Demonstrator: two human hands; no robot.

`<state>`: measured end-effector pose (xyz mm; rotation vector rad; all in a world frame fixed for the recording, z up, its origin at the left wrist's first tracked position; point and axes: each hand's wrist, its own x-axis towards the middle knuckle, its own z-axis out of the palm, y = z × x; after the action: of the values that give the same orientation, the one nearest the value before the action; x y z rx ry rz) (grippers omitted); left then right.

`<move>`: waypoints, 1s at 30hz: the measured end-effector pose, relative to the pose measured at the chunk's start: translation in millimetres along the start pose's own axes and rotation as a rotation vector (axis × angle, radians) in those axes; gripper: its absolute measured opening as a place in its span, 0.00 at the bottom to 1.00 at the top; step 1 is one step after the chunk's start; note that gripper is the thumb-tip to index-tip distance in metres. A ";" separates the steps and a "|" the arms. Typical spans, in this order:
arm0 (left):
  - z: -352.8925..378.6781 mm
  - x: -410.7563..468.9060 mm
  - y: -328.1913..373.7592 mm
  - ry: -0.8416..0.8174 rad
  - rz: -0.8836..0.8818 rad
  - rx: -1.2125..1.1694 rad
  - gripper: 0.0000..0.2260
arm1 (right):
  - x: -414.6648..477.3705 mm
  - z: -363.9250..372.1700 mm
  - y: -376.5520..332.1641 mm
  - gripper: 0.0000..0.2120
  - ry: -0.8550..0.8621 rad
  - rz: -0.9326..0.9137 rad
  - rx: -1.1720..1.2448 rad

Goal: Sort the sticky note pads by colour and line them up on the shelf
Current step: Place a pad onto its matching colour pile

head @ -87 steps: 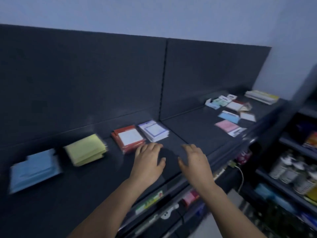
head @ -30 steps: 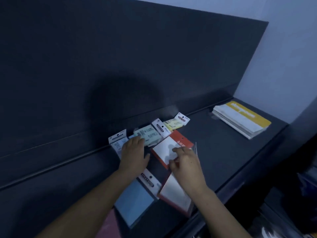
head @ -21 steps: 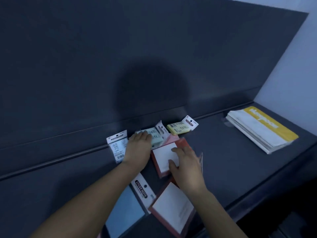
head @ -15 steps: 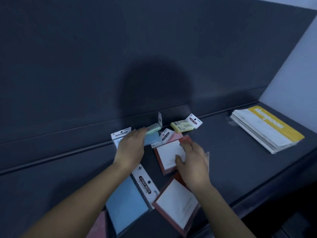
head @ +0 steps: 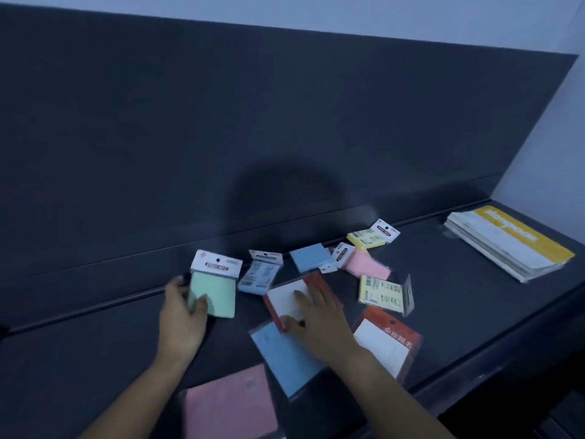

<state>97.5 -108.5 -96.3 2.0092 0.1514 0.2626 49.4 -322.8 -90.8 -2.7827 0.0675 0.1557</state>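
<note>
My left hand (head: 182, 315) grips a green sticky note pad (head: 215, 289) with a white header card, lifted at the left of a loose pile on the dark shelf (head: 459, 315). My right hand (head: 319, 324) rests on a red-edged white pad (head: 285, 299), thumb curled at its near edge. Around them lie a small blue pad (head: 308, 256), a pink pad (head: 367, 264), two yellow pads (head: 368, 239) (head: 381, 293), a barcode-side pad (head: 258, 275), a large blue pad (head: 285, 359), a second red-edged pad (head: 384, 346) and a large pink pad (head: 228, 407).
A stack of white and yellow booklets (head: 506, 242) lies at the shelf's right end by the wall. The dark back panel (head: 285, 137) rises straight behind the pads. The shelf's front edge (head: 493, 372) runs along the lower right.
My left hand has pulled the green pad out of the pile and moved it left. My right hand stays on the red-edged pad. A blue, a pink and a yellow pad now lie uncovered.
</note>
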 end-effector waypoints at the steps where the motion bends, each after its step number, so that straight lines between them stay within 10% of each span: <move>1: -4.2 1.4 -4.3 -0.019 -0.030 0.069 0.20 | -2.4 1.3 -4.2 0.30 -0.014 -0.018 0.047; 5: -12.5 3.4 -3.4 -0.056 -0.091 0.429 0.23 | -17.4 0.4 -11.2 0.25 0.089 -0.057 0.162; 18: 39.1 -36.3 45.6 -0.185 0.346 0.280 0.15 | -56.2 -42.6 55.2 0.15 0.582 0.378 0.118; 30: 165.8 -61.5 110.7 -0.583 0.738 0.419 0.22 | -21.8 -78.8 103.0 0.10 0.606 0.268 0.662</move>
<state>78.6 -315.1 -73.8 2.3999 -0.9880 0.0930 28.8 -446.2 -50.2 -2.0554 0.5348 -0.5495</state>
